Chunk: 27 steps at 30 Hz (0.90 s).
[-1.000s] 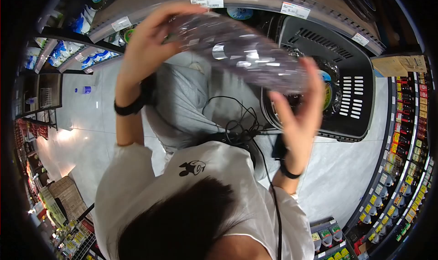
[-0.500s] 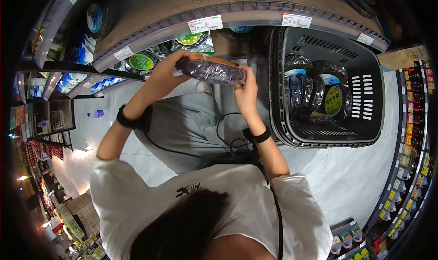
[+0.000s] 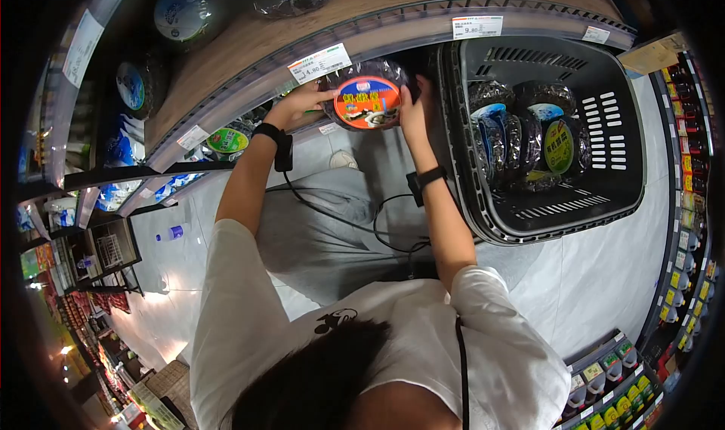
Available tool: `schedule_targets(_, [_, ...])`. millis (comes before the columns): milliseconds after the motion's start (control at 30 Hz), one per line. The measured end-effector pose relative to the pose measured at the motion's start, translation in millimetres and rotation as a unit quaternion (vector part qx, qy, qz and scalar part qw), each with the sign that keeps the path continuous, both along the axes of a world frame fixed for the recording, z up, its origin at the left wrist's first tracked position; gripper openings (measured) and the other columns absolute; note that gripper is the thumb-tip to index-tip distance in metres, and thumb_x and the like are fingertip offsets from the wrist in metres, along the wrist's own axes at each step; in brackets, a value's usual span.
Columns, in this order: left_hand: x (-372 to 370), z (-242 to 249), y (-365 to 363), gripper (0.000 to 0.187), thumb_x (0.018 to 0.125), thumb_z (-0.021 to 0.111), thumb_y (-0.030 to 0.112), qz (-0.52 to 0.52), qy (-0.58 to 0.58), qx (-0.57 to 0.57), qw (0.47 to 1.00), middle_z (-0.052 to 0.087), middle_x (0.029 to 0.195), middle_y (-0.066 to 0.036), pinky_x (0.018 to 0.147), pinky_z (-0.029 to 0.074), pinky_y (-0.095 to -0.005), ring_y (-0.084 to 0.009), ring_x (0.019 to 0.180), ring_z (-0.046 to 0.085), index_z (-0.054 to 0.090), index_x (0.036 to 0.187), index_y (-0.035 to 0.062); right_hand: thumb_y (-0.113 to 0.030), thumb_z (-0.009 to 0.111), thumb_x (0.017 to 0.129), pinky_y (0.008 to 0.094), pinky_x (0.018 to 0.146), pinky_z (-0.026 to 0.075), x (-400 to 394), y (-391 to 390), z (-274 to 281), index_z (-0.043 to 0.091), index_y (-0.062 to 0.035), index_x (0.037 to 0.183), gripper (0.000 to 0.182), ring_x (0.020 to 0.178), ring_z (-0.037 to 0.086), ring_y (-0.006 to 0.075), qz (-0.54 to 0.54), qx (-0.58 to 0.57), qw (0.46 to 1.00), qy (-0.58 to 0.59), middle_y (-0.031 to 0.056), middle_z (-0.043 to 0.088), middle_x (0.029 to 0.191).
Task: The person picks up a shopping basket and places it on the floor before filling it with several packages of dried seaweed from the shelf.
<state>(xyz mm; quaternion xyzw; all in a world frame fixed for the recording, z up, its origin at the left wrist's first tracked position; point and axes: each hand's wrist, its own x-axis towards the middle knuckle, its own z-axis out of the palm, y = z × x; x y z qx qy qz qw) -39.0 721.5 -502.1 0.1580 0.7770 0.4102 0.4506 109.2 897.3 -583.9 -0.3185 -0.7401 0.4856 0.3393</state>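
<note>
A round, plastic-wrapped pack of dried seaweed with an orange and blue oval label is held between both hands at the edge of the lower shelf. My left hand closes on its left side, the thumb lying on the label's edge. On the opposite side, my right hand grips the rim with the thumb in front. The label faces up toward me. To the right, a black shopping basket stands beside my right hand with several similar dark packs in it, some showing green or blue labels.
A shelf edge with price tags runs above my hands. More round packs lie on the shelf at left. A purple bottle-like item is on the floor. Racks of bottles stand far right.
The pack has turned from edge-on to label-up and moved slightly right and toward the shelf, both hands still on it. My view has shifted a little.
</note>
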Motion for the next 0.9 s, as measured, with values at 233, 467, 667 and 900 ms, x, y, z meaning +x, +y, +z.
schedule_targets(233, [-28.6, -47.6, 18.8, 0.055, 0.08, 0.061, 0.038, 0.09, -0.037, 0.059, 0.994, 0.049, 0.118, -0.011, 0.083, 0.043, -0.0358, -0.0182, 0.104, 0.049, 0.045, 0.119, 0.0021, -0.018, 0.069, 0.068, 0.0382, 0.09, 0.039, -26.1, -0.4, -3.0, 0.036, -0.0026, 0.123, 0.066, 0.105, 0.048, 0.0357, -0.058, -0.045, 0.99, -0.117, 0.0208, 0.048, 0.117])
schedule_targets(467, [-44.1, -63.0, 15.7, 0.056, 0.081, 0.06, 0.037, 0.055, 0.052, 0.002, 0.997, 0.049, 0.117, -0.014, 0.083, 0.044, -0.0353, -0.0196, 0.104, 0.049, 0.044, 0.119, -0.0006, -0.022, 0.072, 0.069, 0.0415, 0.069, 0.049, -79.2, 18.0, -142.4, 0.008, -0.0128, 0.132, 0.091, 0.097, 0.052, 0.0263, 0.038, -0.294, 0.955, -0.014, 0.0154, 0.046, 0.115])
schedule_targets(667, [-45.3, -79.4, 28.2, 0.056, 0.082, 0.059, 0.036, -0.033, 0.221, -0.133, 0.966, 0.05, 0.117, -0.016, 0.082, 0.044, -0.0348, -0.0208, 0.103, 0.049, 0.043, 0.119, -0.0028, -0.021, 0.074, 0.065, 0.0381, 0.071, 0.047, -77.0, 12.3, -92.5, 0.026, -0.0083, 0.122, 0.075, 0.087, 0.058, 0.0283, -0.044, -0.183, 0.981, -0.051, 0.0174, 0.057, 0.094])
schedule_targets(900, [-30.4, -59.5, 34.7, 0.067, 0.083, 0.056, 0.029, -0.027, 0.028, -0.121, 0.992, 0.036, 0.13, -0.02, 0.084, 0.043, -0.0349, -0.0259, 0.107, 0.046, 0.024, 0.131, -0.0041, -0.007, 0.054, 0.074, 0.0445, 0.081, 0.043, -46.3, 13.9, -91.7, 0.029, -0.0056, 0.126, 0.057, 0.095, 0.053, 0.0397, 0.02, -0.043, 0.979, -0.2, 0.0245, 0.055, 0.101])
